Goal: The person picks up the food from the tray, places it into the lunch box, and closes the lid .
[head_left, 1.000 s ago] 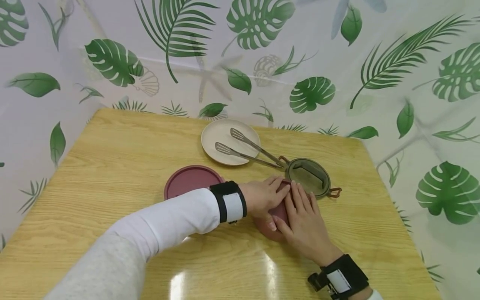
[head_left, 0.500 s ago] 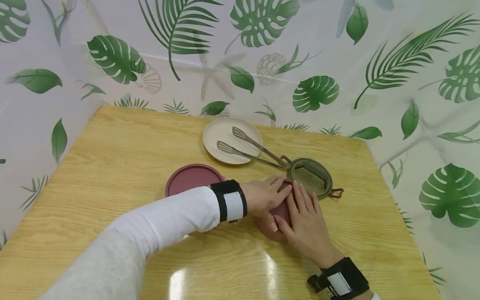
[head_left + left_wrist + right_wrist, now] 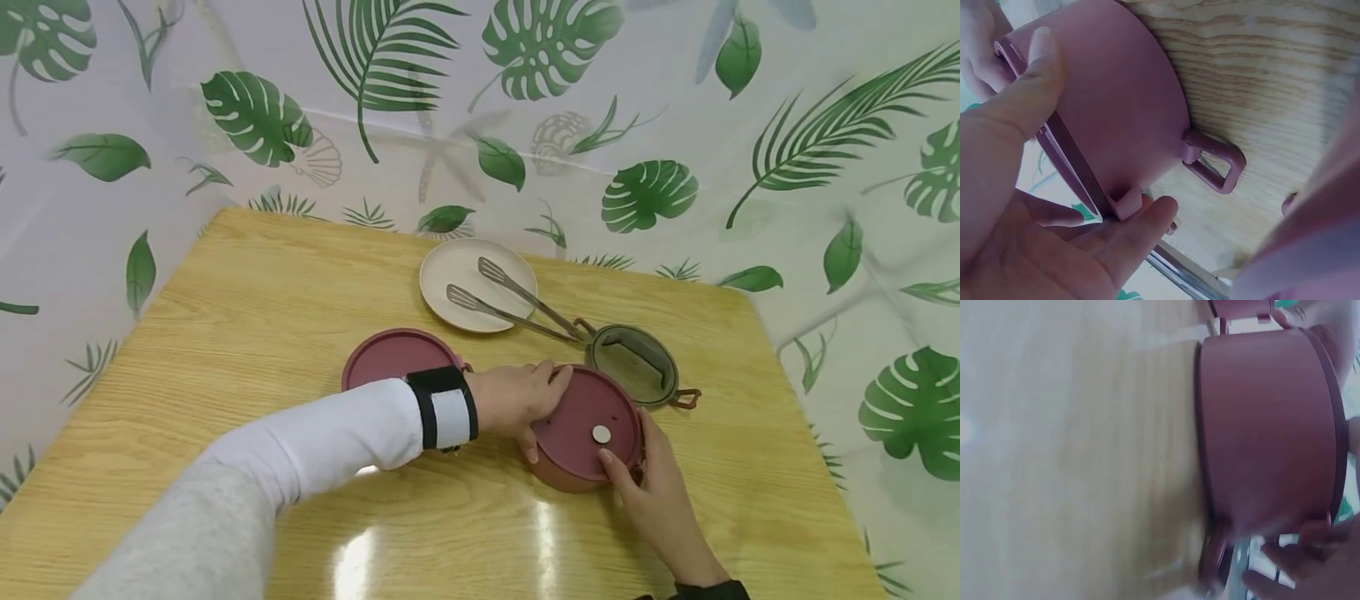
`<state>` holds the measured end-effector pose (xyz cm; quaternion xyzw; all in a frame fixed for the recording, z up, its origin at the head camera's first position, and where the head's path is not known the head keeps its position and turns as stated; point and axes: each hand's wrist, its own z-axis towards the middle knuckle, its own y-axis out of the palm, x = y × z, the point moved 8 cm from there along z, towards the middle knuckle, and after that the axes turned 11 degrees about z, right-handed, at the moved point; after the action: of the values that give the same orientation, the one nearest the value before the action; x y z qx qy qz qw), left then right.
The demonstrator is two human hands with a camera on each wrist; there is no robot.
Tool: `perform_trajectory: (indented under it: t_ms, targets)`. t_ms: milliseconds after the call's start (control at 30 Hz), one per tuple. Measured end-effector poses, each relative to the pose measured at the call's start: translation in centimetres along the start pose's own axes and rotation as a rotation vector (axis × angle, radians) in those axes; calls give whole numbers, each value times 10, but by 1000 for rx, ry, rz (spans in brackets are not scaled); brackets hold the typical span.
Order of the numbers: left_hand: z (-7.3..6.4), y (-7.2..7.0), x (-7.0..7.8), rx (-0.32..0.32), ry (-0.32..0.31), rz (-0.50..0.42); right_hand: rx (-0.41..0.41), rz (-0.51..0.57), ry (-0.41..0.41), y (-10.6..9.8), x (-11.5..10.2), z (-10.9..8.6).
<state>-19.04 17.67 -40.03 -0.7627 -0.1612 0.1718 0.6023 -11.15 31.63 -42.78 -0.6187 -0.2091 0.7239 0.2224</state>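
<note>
A round dark-red lunch box (image 3: 577,408) with a white button (image 3: 602,434) on its lid stands on the wooden table, between my hands. My left hand (image 3: 517,402) holds it at the left; in the left wrist view the thumb lies on the wall by the rim, the fingers past the lid beside a small tab (image 3: 1127,203). A loop-shaped clip (image 3: 1216,164) sticks out from the lower wall. My right hand (image 3: 656,492) grips the right side, thumb at the lid's edge, the other fingers mostly hidden behind the side.
A second dark-red round container (image 3: 397,354) sits left, partly under my left forearm. Behind are a cream plate (image 3: 442,283) with slotted metal tongs (image 3: 463,297) across it. A green oval container (image 3: 633,367) with brown side loops stands close behind the lunch box.
My right hand has moved off the top of the lid to its right side, uncovering the lid and button. The left hand stays at the left side. The view has shifted slightly.
</note>
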Motion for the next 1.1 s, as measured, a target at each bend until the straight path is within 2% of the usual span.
perform_trajectory:
  t_ms: [67, 167, 367, 600, 667, 867, 1100]
  targets:
    - [1, 0, 0, -8, -12, 24, -33, 44, 20, -1, -3, -7]
    - [0, -1, -3, -28, -49, 37, -83, 86, 4, 0, -14, -10]
    - [-3, 1, -12, -79, -136, 24, -60, 45, -21, -1, -29, -11]
    - [-2, -1, -12, -68, -110, -51, -11, 2, -63, -2, -28, -11]
    - [-4, -2, -14, -50, -104, -87, 6, 0, -64, -1, -30, -11]
    - [-15, -19, -26, 71, -98, -162, 17, -2, -115, -2, -44, -2]
    - [-39, -31, -45, 153, -143, -276, 12, -30, -202, 1, -42, 13]
